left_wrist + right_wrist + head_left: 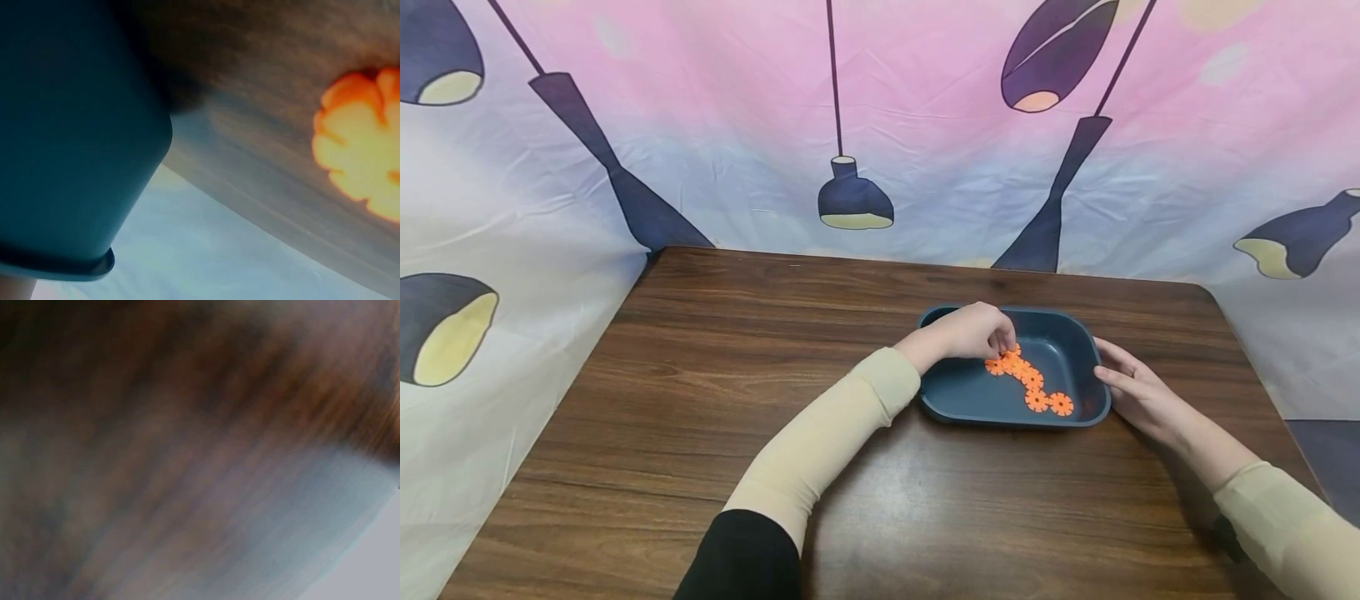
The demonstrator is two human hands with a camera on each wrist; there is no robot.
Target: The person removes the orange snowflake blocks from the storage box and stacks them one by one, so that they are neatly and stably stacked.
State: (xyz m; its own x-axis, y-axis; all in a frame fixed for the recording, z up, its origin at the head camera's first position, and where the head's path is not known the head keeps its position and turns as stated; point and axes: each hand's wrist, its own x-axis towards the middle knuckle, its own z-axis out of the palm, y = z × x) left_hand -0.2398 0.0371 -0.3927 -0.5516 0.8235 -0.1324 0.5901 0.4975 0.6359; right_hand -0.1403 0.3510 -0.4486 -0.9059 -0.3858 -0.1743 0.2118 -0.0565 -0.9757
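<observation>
In the head view a dark blue-grey rectangular tub (940,400) sits on the table. Inside it is a string of orange notched plastic discs (1061,404), running from under the left fingers toward the front right. My left hand (973,332) reaches over the tub's left part, its curled fingers pinching the discs at the upper end; those fingertips are partly hidden. My right hand (1138,392) rests against the tub's right end, thumb and fingers extended along the rim. Up close in the left wrist view are the tub's blue-green outer wall (69,137) and one blurred orange disc (359,144).
The brown wood-grain table (700,400) extends around the tub. Behind it hangs a pink and blue cloth (760,167) printed with dark lamps, reaching down to the table's back edge. Only blurred brown table (187,425) and pale cloth appear in the right wrist view.
</observation>
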